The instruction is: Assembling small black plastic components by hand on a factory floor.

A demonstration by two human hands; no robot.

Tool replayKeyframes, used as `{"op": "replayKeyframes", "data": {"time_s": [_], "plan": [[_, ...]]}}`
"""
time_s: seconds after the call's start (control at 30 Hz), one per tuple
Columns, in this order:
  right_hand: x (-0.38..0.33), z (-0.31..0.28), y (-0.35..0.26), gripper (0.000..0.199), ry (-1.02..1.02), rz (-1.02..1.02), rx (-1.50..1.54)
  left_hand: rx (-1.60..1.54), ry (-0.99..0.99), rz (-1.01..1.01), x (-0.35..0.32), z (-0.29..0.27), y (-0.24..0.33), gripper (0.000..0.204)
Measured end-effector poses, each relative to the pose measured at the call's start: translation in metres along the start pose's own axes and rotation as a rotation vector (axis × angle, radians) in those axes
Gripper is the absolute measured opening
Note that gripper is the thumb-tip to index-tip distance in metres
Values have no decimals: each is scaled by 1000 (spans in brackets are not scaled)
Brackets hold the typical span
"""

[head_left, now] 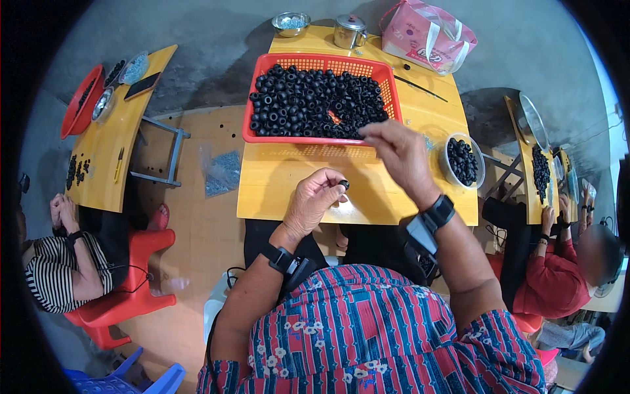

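Over the near half of the yellow table point(275, 190), my left hand point(314, 200) is closed, pinching a small black ring-shaped part point(344, 184) between thumb and fingertips. My right hand point(403, 154) is raised at the near right corner of a red plastic basket point(247, 121). Its fingers are drawn together, slightly blurred, and whatever they may hold does not show. The basket is heaped with small black hollow parts point(289, 98), and a small orange-red scrap point(334, 117) lies among them. Right of my right hand stands a clear round tub point(481, 172) with more black parts.
Behind the basket are a metal bowl point(291, 25), a lidded metal mug point(351, 31) and a pink bag point(423, 36). A thin black stick point(420, 88) lies at right. A plastic bag of small pieces point(223, 172) is left of the table. People sit at side tables.
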State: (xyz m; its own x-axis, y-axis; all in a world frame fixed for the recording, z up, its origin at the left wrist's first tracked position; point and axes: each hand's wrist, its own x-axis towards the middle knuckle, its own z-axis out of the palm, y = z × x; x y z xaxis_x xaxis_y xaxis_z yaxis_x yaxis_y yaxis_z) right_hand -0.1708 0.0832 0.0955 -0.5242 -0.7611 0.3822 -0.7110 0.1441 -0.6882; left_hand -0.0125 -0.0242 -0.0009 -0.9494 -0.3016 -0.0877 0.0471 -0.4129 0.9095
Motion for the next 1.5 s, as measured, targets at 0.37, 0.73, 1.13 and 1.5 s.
{"op": "replayKeyframes", "data": {"time_s": [0.37, 0.73, 1.13, 1.5], "plan": [[70, 15, 56, 19, -655, 7, -636, -18, -35, 94, 2, -1, -2, 11], [76, 17, 61, 18, -621, -100, -637, 38, -34, 73, 3, -1, 1, 12], [-16, -4, 10, 9, -78, 383, 715, 2, 40, 19, 0, -2, -4, 11], [-58, 24, 14, 25, -77, 544, 959, -7, 5, 85, 1, -1, -6, 12]]}}
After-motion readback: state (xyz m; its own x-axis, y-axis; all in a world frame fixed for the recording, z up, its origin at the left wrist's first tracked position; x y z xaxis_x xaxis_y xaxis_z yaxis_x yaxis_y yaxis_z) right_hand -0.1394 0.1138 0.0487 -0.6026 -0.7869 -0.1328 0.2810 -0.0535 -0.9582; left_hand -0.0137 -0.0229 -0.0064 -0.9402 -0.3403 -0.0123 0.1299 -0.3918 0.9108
